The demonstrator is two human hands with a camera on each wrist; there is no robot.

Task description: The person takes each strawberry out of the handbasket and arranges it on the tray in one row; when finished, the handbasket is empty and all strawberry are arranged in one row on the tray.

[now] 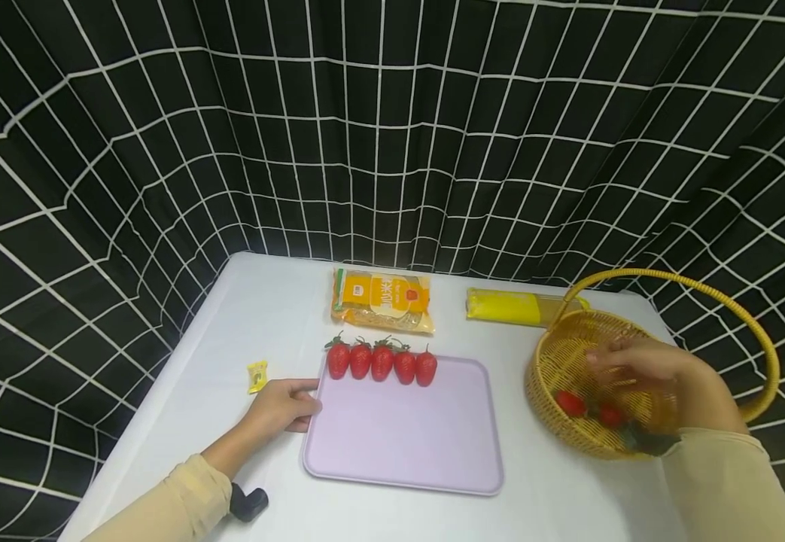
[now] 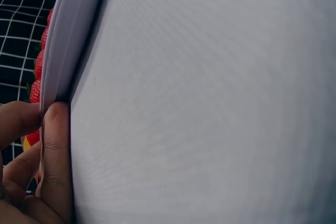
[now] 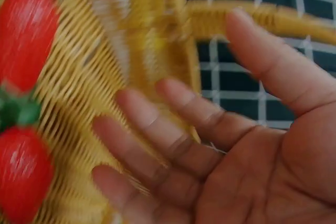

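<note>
My left hand pinches the left rim of a pale purple tray, thumb and fingers on either side of it. In the left wrist view, the tray's edge runs between the fingers. Several strawberries stand in a row along the tray's far edge, leaves pointing away. My right hand is over the yellow wicker basket, blurred, with nothing in it. The right wrist view shows its fingers spread and relaxed beside the weave. Two strawberries lie inside the basket, apart from the fingers.
Behind the tray lies an orange bag of food, with a yellow packet to its right. A small yellow wrapped candy is by the left hand. The basket's tall handle arches on the right. Black gridded cloth surrounds the white table.
</note>
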